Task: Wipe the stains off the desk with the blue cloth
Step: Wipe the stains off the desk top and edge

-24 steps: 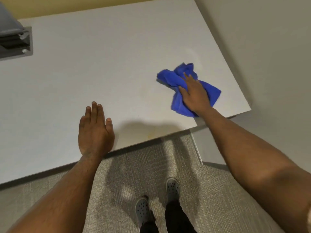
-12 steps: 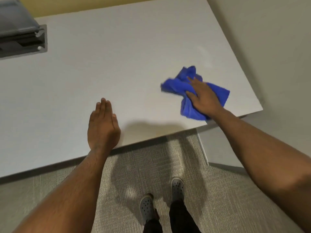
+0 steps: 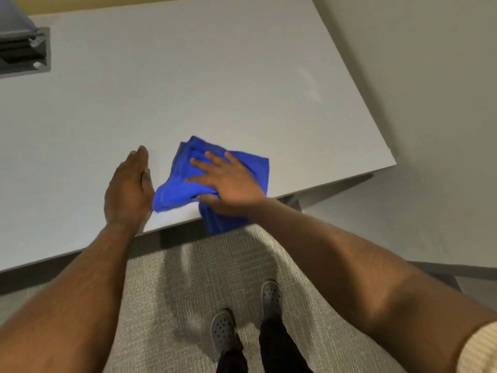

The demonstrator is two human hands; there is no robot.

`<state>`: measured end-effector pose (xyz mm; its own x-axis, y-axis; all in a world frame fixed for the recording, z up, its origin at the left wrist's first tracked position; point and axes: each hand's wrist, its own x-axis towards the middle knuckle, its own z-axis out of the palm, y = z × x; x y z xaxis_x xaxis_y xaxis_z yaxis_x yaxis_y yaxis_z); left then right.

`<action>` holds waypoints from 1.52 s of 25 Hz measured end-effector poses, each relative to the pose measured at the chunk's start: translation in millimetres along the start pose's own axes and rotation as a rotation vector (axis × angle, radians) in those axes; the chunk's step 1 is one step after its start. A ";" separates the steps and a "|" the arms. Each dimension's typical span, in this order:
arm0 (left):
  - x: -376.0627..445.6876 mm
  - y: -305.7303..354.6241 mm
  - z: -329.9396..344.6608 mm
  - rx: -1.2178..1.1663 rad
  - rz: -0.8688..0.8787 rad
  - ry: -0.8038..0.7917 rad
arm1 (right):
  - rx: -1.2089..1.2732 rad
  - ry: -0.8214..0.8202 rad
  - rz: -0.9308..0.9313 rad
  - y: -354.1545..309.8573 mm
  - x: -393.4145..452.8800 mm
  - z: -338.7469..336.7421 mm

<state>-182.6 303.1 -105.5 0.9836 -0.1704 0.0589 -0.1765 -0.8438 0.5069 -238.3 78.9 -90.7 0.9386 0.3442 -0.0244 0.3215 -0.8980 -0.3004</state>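
The blue cloth (image 3: 174, 189) lies crumpled at the near edge of the white desk (image 3: 215, 84), with one corner hanging over the edge. My right hand (image 3: 228, 181) presses flat on top of it, fingers spread and thumb tucked into a fold. My left hand (image 3: 127, 187) rests on the desk just left of the cloth, fingers together, its edge touching the cloth. A faint pale smear (image 3: 309, 84) shows on the desk toward the far right. No stain is visible under the cloth.
A grey cable slot with a dark device (image 3: 24, 52) sits in the desk's far left corner. A wall (image 3: 430, 76) runs along the desk's right side. Carpet and my two grey shoes (image 3: 271, 297) are below the near edge.
My right hand has dragged the cloth left and toward the near edge, up against my left hand. The left hand has stayed near the edge and tilted onto its side.
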 end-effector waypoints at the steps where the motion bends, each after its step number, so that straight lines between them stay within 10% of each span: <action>1: -0.1 0.0 -0.3 0.007 -0.007 -0.008 | -0.028 -0.009 -0.030 -12.2 -7.1 5.3; 11: 4.4 -1.4 1.5 0.083 0.118 -0.064 | -0.199 -0.064 -0.185 -38.0 -33.2 17.9; 26: -2.6 -1.2 0.6 0.378 0.232 -0.161 | -0.353 0.194 -0.001 109.2 -132.6 -4.2; 32: -1.4 1.8 4.6 0.406 0.266 -0.175 | -0.279 0.210 0.440 162.5 -176.2 -24.3; 38: 2.3 -1.7 6.8 0.439 0.289 -0.142 | 0.428 0.865 1.069 134.1 -143.5 -13.2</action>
<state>-180.3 300.7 -112.1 0.8833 -0.4687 0.0101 -0.4680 -0.8802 0.0786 -328.2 -94.5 -114.8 0.5312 -0.8399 0.1117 -0.4880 -0.4110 -0.7700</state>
